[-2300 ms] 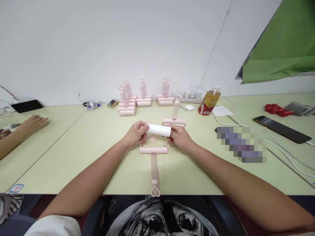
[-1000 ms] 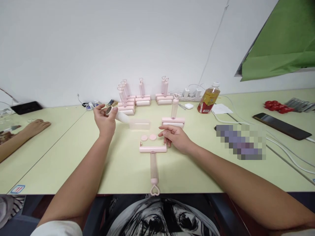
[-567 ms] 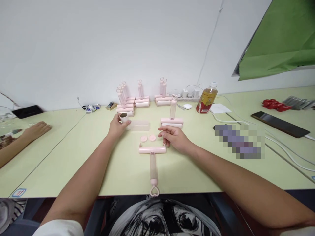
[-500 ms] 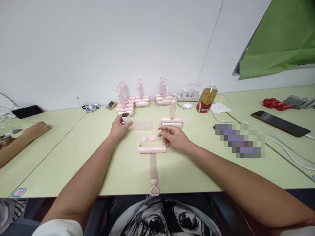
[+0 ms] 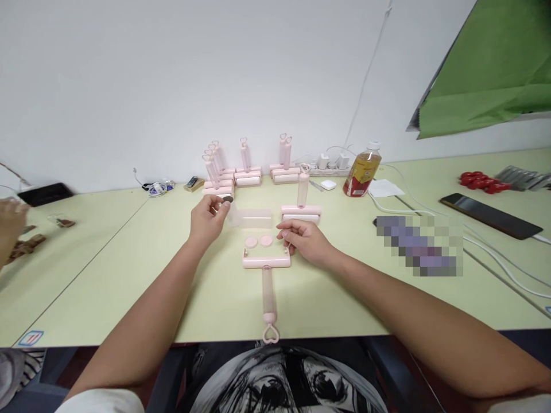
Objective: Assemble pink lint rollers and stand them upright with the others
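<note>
My left hand (image 5: 206, 221) has its fingers closed on a white roll, whose dark open end (image 5: 228, 199) shows at the fingertips. Beside it lies a clear plastic cover (image 5: 255, 218). A pink roller frame (image 5: 267, 262) rests in front of me, its clear handle and heart-shaped loop (image 5: 271, 333) toward me. Just above the frame are two round pink caps (image 5: 259, 241). Near the frame's right end, my right hand (image 5: 303, 236) rests with its fingers apart and nothing visible between them. An upright pink roller (image 5: 302, 209) stands behind that hand.
Several pink rollers (image 5: 248, 176) stand along the wall. To the right are a drink bottle (image 5: 362, 172), a black phone (image 5: 491, 215), cables and red items (image 5: 482, 182). At the far left, another person's hand (image 5: 12, 221) is near brown pieces (image 5: 26, 245).
The white roll in my left hand has tilted, and its open end has shifted right. The clear cover has slid slightly right. The other person's hand has moved left. My right hand has barely moved.
</note>
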Demonstrator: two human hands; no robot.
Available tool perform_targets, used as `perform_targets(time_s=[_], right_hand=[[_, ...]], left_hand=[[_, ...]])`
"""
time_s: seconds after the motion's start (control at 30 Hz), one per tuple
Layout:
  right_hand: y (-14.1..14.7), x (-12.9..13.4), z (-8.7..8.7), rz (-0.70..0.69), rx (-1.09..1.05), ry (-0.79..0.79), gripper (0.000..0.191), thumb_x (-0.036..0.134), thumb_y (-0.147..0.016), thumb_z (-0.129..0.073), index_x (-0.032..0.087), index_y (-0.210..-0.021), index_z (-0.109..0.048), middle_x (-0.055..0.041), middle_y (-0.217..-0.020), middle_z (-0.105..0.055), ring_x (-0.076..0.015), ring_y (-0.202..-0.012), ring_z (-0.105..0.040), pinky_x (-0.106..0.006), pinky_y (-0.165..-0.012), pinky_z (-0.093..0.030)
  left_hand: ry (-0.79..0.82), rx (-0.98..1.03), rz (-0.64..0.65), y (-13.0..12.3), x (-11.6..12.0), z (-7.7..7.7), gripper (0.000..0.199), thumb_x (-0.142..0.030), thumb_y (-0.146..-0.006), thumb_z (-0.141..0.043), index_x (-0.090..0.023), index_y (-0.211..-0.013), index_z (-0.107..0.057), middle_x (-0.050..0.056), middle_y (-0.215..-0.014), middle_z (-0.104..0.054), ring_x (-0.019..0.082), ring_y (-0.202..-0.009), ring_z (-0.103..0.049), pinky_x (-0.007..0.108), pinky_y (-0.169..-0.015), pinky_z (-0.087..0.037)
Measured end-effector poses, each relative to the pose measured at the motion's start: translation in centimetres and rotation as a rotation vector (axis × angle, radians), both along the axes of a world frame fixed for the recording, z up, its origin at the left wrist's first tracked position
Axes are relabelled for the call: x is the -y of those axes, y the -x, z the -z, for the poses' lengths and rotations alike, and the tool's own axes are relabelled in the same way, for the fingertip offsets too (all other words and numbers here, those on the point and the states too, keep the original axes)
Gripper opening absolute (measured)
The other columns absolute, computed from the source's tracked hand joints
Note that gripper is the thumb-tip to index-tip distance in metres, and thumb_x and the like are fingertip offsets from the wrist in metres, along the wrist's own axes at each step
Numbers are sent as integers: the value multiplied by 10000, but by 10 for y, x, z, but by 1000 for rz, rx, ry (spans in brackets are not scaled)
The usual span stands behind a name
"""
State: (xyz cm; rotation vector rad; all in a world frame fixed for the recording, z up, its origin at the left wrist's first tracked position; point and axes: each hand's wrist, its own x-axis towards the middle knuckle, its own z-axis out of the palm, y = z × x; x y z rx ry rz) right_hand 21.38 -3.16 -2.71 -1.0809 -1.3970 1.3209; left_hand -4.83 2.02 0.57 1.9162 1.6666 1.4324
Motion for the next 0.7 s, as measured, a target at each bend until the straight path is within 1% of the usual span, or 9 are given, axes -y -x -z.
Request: perform_targets(time_s=[0.07,0.17,0.2,0.27,0.33,0.4,0.53,0.63,0.7], right_hand=[[0,-1,1,-4,-3,0,235,235,-781,-668,169,-1006,-682,-52,-862,-699,-111,-642,-586,-207,-492,-519],[0,-2,2,-3,-11,-12,242,240,-771,-681,164,-1000,-682,-48,-852,-696,-113,-646,-589,-207,-494,-522],[0,-2,2,-1,-14,-16,244,242,-766,-686,162,-997,-682,-48,-849,-695,-113,-646,-589,-209,-495,-523],[-1,-2,2,0,-18,-18,247,245,-760,-692,161,-992,-683,-48,-846,-696,-113,-639,-587,-217,-500,-527],[-1,-2,1,-1,-19,-12,246,244,-758,-693,163,-990,-682,-47,-846,-695,-111,-630,-583,-225,-506,-531],[0,-1,0,-2,-17,-4,241,237,-755,-691,165,-985,-681,-46,-850,-691,-109,-627,-581,-233,-515,-536],[0,-3,-1,54,-30,-7,262,230,-763,-683,173,-1018,-664,-41,-864,-665,-123,-667,-592,-239,-521,-537],[-1,-7,-1,129,-51,10,309,243,-801,-658,174,-1100,-623,-49,-909,-645,-132,-680,-593,-238,-485,-523],[-1,-7,-1,113,-69,57,303,266,-837,-636,173,-1123,-602,-57,-929,-641,-130,-667,-596,-237,-470,-518]], left_hand=[[75,-77,250,-11,16,-6,232,-425,-843,-608,-196,-836,-642,-2,-690,-576,138,-607,-494,260,-588,-376],[231,-288,589,-31,38,-10,272,-456,-854,-599,-197,-865,-679,30,-822,-656,159,-715,-560,261,-632,-401],[273,-348,666,-36,43,-11,283,-463,-851,-602,-194,-883,-682,32,-840,-664,164,-739,-569,261,-646,-403],[349,-457,762,-43,49,-11,300,-476,-839,-612,-182,-867,-669,19,-796,-653,153,-702,-550,256,-626,-385],[423,-537,807,-47,52,-10,298,-470,-835,-611,-173,-818,-641,-2,-717,-612,132,-627,-501,248,-574,-346],[494,-559,841,-46,51,-8,286,-448,-848,-591,-170,-783,-612,-16,-673,-571,118,-589,-461,242,-541,-318],[531,-442,885,-41,45,-4,284,-425,-875,-564,-165,-761,-585,-25,-667,-530,106,-596,-437,231,-549,-327],[478,-304,819,-37,41,-4,292,-428,-877,-572,-157,-777,-609,-24,-679,-532,101,-610,-445,225,-568,-347],[416,-231,738,-36,39,-4,304,-436,-878,-575,-153,-786,-634,-24,-667,-534,97,-601,-439,220,-559,-341]])
